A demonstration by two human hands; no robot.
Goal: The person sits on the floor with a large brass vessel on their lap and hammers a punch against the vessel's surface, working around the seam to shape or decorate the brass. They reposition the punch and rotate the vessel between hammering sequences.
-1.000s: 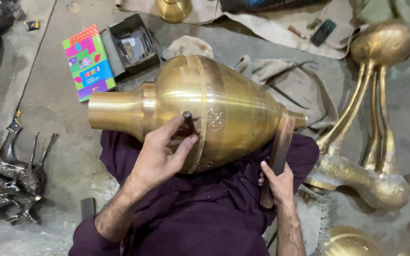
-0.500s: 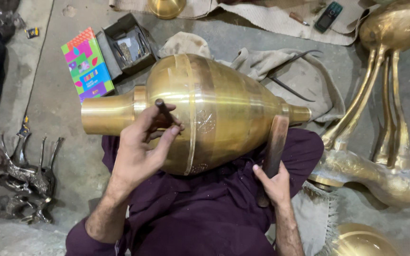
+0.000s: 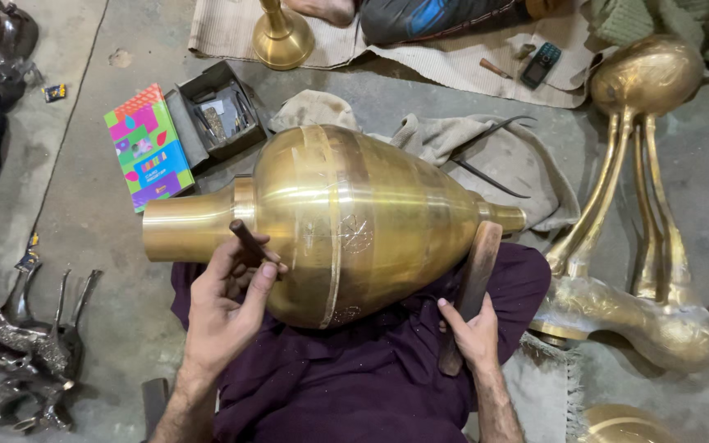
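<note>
- The brass vase [image 3: 346, 221] lies on its side across your lap, neck toward your left, so its engraved flank faces up within reach.
- Your right hand [image 3: 473, 332] is clamped on the wooden mallet [image 3: 468, 291], which leans against the vase's base.
- Your left hand [image 3: 227, 308] pinches the small dark chisel [image 3: 252, 242] in closed fingers, tip touching the vase's shoulder.

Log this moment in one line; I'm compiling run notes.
left hand: holds chisel on brass vase | right hand: grips wooden mallet

Left hand [image 3: 227, 308] fingers pinched; right hand [image 3: 473, 332] curled closed.
</note>
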